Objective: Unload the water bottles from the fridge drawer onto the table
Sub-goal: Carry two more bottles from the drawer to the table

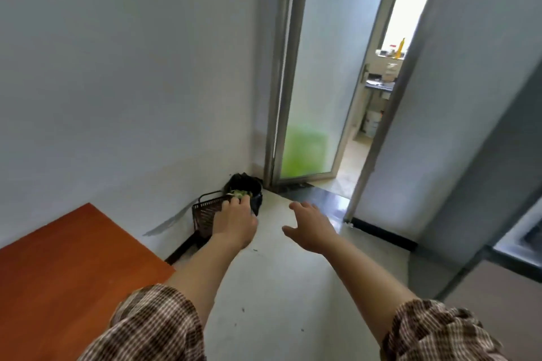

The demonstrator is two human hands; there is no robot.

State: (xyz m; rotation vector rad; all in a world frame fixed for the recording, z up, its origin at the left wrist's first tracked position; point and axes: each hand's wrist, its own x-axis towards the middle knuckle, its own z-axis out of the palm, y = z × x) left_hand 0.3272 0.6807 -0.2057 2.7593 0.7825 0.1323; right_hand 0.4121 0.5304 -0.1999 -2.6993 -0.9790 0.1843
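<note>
- while both arms reach forward from checked sleeves [152, 328], the left hand [234, 221] sits at 12 o'clock just left of centre, back to the camera, in front of a dark wire basket [205, 214] and a black-lined bin [245, 183].
- left fingers [234, 202]: foreshortened and pointing away; whether they are curled on anything cannot be told. green and white matter shows just past the fingertips, at the bin's mouth.
- right hand [312, 227]: just right of centre, near the left hand but apart from it, fingers spread and relaxed, thumb out toward 9 o'clock, holding nothing, above pale floor.
- table [73, 272]: orange-brown top at 8 o'clock, against the white wall, its near corner beside the left forearm.
- fridge [484, 214]: grey body along the 3 to 4 o'clock edge, with a dark opening at the frame's edge; its contents are too blurred to read.
- water bottles: their position cannot be determined from this view.
- frosted glass door [308, 97]: at 12 to 1 o'clock, standing open onto a bright room.
</note>
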